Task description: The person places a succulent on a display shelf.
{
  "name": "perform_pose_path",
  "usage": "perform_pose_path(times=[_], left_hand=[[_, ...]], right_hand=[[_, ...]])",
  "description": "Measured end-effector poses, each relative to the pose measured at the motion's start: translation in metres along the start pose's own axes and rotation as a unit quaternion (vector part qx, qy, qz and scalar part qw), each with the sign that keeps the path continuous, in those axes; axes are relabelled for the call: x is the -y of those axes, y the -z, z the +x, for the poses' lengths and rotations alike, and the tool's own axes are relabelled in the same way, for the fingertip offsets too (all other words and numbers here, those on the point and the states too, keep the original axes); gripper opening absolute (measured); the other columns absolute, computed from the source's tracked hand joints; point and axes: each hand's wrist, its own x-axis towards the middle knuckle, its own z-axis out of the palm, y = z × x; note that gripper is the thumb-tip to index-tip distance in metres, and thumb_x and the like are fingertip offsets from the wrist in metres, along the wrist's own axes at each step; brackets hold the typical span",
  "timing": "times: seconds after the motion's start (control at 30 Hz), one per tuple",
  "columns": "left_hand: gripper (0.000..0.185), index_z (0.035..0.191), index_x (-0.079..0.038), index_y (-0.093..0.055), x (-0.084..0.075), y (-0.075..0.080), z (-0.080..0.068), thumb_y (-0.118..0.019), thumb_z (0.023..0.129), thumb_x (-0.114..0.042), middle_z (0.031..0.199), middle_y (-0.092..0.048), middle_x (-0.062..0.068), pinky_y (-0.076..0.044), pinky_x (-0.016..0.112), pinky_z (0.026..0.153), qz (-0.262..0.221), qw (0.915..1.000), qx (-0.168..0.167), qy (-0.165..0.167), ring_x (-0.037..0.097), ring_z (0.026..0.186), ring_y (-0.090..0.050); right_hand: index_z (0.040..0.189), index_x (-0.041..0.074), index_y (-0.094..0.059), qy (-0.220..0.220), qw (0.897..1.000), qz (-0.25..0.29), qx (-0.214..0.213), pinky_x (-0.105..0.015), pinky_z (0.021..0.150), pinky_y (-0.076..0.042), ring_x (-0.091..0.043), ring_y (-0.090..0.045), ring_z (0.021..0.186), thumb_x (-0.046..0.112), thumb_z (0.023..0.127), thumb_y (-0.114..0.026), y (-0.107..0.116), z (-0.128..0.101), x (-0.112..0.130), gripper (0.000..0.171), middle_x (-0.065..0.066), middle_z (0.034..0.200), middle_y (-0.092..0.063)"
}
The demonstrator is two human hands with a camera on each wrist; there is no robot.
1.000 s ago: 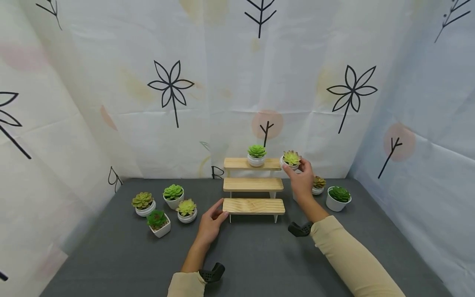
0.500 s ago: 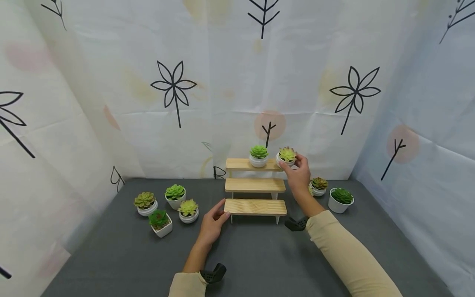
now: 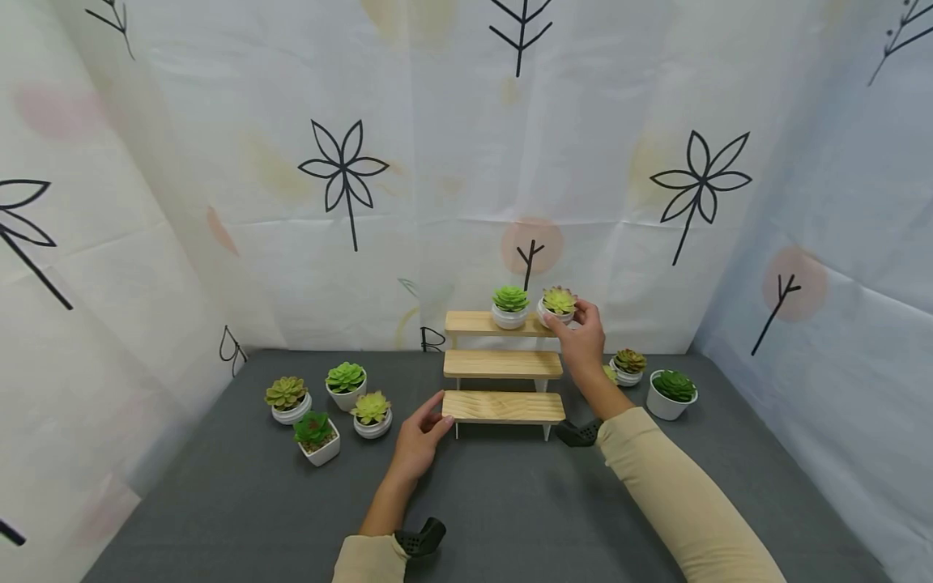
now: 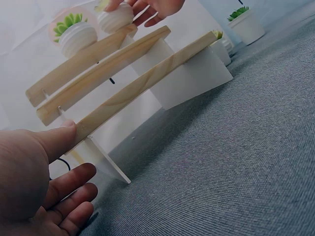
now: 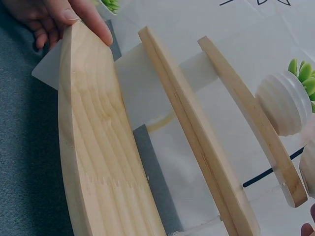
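A three-tier wooden display stand (image 3: 503, 405) with pale legs stands at the back of the table. My left hand (image 3: 417, 444) holds the left end of its lowest shelf (image 5: 98, 108) between thumb and index finger; the other fingers hang loosely below. At the right end of the top shelf, my right hand (image 3: 585, 338) grips a yellow-green potted succulent (image 3: 558, 304) with reddish leaf tips, its white ribbed pot (image 4: 115, 18) right at the shelf surface. Close to its left, a bright green succulent (image 3: 510, 306) in a similar pot sits on that shelf.
Left of the stand, several potted succulents (image 3: 372, 413) are grouped on the dark grey table (image 3: 496, 502). On the right are a dark green succulent (image 3: 672, 393) in a white pot and a brownish one (image 3: 628, 366), with another partly hidden behind my right wrist. Printed cloth (image 3: 437, 105) surrounds the table.
My right hand has carried the yellow-green succulent leftward, from beside the top shelf's right end to over it, near the bright green one. My left hand has kept its hold on the lowest shelf.
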Motion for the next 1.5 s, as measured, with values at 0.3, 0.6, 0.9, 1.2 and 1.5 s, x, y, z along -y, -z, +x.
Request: perform_pose_path(times=[0.3, 0.6, 0.9, 1.2, 1.5], left_hand=[[0.049, 0.141, -0.002, -0.050, -0.016, 0.001, -0.006, -0.064, 0.095, -0.011, 0.114, -0.062, 0.021, -0.046, 0.040, 0.082, -0.009, 0.9999, 0.009, 0.002, 0.031, 0.103, -0.058], [0.051, 0.142, -0.011, -0.052, 0.012, -0.002, 0.004, -0.067, 0.094, -0.020, 0.113, -0.063, 0.015, -0.046, 0.037, 0.081, -0.004, 1.0000, -0.002, 0.002, 0.025, 0.100, -0.058], [0.049, 0.142, -0.003, -0.050, -0.009, 0.001, -0.004, -0.064, 0.095, -0.012, 0.110, -0.063, 0.018, -0.045, 0.039, 0.080, -0.008, 0.9999, 0.005, 0.005, 0.029, 0.099, -0.059], [0.048, 0.141, 0.002, -0.048, -0.025, 0.003, -0.011, -0.062, 0.096, -0.008, 0.111, -0.063, 0.021, -0.045, 0.039, 0.081, -0.004, 0.9999, 0.011, 0.003, 0.032, 0.102, -0.058], [0.050, 0.143, -0.013, -0.052, 0.011, -0.002, 0.004, -0.066, 0.095, -0.020, 0.112, -0.064, 0.013, -0.045, 0.035, 0.081, -0.001, 0.9999, -0.002, 0.013, 0.023, 0.100, -0.058]], right_hand=[[0.137, 0.003, -0.044, -0.006, 0.999, -0.005, 0.040, -0.047, 0.095, -0.040, -0.030, -0.048, 0.120, 0.027, 0.088, -0.074, -0.001, 0.003, -0.003, 0.062, -0.018, 0.129, -0.053], [0.138, 0.004, -0.046, -0.011, 0.999, -0.017, 0.048, -0.048, 0.097, -0.038, -0.031, -0.046, 0.122, 0.028, 0.089, -0.072, -0.003, 0.002, -0.001, 0.061, -0.017, 0.131, -0.052], [0.139, 0.005, -0.046, -0.011, 0.998, -0.020, 0.053, -0.049, 0.097, -0.038, -0.032, -0.046, 0.123, 0.031, 0.089, -0.072, -0.002, 0.002, -0.003, 0.063, -0.018, 0.131, -0.052], [0.144, 0.008, -0.041, -0.012, 0.998, -0.004, 0.056, -0.049, 0.099, -0.037, -0.029, -0.041, 0.129, 0.033, 0.091, -0.070, 0.006, -0.004, -0.001, 0.066, -0.016, 0.140, -0.048], [0.141, 0.003, -0.045, 0.010, 0.999, 0.012, 0.038, -0.048, 0.100, -0.033, -0.029, -0.043, 0.128, 0.029, 0.092, -0.070, 0.017, -0.015, -0.006, 0.061, -0.015, 0.137, -0.050]])
